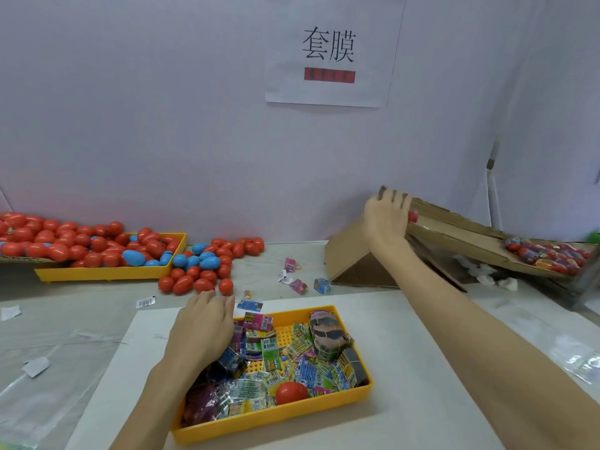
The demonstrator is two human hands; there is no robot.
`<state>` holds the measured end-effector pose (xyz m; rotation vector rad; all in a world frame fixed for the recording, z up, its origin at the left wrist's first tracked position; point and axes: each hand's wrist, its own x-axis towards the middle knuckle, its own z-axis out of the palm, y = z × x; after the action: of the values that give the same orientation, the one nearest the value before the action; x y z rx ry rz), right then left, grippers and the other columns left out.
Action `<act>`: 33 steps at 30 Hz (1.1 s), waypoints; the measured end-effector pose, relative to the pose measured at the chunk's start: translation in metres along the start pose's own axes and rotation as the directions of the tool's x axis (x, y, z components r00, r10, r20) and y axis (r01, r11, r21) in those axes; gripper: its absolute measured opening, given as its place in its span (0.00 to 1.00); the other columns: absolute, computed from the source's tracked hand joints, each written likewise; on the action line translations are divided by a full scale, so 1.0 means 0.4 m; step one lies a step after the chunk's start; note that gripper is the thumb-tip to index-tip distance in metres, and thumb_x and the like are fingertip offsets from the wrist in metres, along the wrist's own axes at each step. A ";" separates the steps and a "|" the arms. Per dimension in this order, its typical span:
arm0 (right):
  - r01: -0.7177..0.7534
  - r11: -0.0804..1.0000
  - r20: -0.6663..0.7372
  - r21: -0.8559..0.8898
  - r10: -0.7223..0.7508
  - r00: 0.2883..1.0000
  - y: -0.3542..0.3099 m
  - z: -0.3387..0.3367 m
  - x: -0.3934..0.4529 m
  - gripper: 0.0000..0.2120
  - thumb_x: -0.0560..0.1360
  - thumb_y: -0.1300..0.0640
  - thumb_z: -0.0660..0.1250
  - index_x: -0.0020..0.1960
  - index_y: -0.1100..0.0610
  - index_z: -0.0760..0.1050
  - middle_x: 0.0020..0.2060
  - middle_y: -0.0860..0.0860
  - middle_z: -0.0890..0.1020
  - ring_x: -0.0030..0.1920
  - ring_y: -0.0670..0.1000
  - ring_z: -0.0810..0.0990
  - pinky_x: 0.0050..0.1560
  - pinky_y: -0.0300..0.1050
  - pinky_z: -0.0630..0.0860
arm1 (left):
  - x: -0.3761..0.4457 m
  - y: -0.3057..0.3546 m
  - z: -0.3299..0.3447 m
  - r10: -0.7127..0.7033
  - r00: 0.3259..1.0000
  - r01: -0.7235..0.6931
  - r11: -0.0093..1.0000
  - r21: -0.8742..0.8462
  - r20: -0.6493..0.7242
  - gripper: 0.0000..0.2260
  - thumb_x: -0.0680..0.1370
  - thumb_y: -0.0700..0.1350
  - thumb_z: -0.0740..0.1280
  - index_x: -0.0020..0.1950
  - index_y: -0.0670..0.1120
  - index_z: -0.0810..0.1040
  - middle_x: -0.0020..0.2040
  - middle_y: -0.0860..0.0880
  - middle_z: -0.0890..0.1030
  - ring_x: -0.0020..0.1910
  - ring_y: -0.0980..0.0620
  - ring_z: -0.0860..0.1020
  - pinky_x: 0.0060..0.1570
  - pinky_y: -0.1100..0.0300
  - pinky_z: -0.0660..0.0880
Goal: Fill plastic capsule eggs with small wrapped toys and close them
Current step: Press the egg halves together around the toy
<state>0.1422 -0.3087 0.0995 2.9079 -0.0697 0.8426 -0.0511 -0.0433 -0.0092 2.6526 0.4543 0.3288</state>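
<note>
At the top edge of the cardboard chute [454,222], near the right rear of the table [406,368], the right hand [386,212] is curling its fingers over the lip and seemingly pressing a red filled egg [413,216] against the board; whether it is gripping or letting go cannot be told. Filled, wrapped eggs [548,256] are collecting at the chute's low right end. Over the near tray [324,414], the left hand [201,329] is hovering palm down with fingers loosely together, holding nothing visible, just short of the loose empty eggs [198,277] by the far tray [107,272]. Wrapped toys [259,362] and one red egg [291,392] are lying in the near tray. Releasing well probably means letting the egg go squarely in the channel, so that it is rolling straight.
</note>
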 end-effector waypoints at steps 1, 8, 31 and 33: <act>0.063 0.998 -0.014 0.002 -0.063 0.998 -0.019 0.004 -0.011 0.17 0.80 0.62 0.68 0.67 0.65 0.75 0.72 0.66 0.72 0.76 0.66 0.66 0.80 0.63 0.55 | 0.000 -0.001 0.001 -0.005 1.000 0.005 1.000 -0.009 -0.001 0.18 0.88 0.50 0.52 0.57 0.44 0.80 0.58 0.45 0.79 0.62 0.42 0.73 0.63 0.48 0.69; 0.335 0.688 0.069 0.644 -0.489 0.870 -0.278 0.032 -0.145 0.19 0.80 0.67 0.63 0.70 0.62 0.73 0.65 0.61 0.79 0.66 0.60 0.75 0.66 0.53 0.73 | -0.007 -0.001 -0.005 -0.004 1.000 0.004 1.000 -0.003 0.001 0.17 0.88 0.50 0.51 0.50 0.46 0.77 0.55 0.46 0.79 0.60 0.43 0.74 0.60 0.48 0.70; 0.022 0.142 0.078 0.990 -0.662 0.745 -0.177 -0.074 -0.342 0.11 0.82 0.56 0.69 0.63 0.53 0.81 0.48 0.49 0.87 0.46 0.47 0.85 0.50 0.43 0.82 | -0.036 0.058 -0.071 0.433 0.870 -0.492 0.797 -0.349 -0.237 0.24 0.77 0.50 0.76 0.72 0.49 0.76 0.59 0.53 0.79 0.53 0.55 0.79 0.55 0.59 0.78; 0.004 0.086 0.053 0.996 -0.651 0.757 -0.127 -0.088 -0.386 0.08 0.83 0.53 0.67 0.60 0.47 0.82 0.46 0.46 0.87 0.42 0.42 0.84 0.45 0.38 0.80 | -0.044 0.083 -0.077 0.512 0.830 -0.549 0.685 -0.479 -0.219 0.20 0.75 0.47 0.78 0.65 0.49 0.81 0.53 0.51 0.80 0.47 0.52 0.82 0.50 0.60 0.80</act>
<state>-0.0030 -0.2522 0.0413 3.7844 1.8207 -0.2525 -0.0676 -0.0669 0.0299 2.1646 -0.3800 0.6208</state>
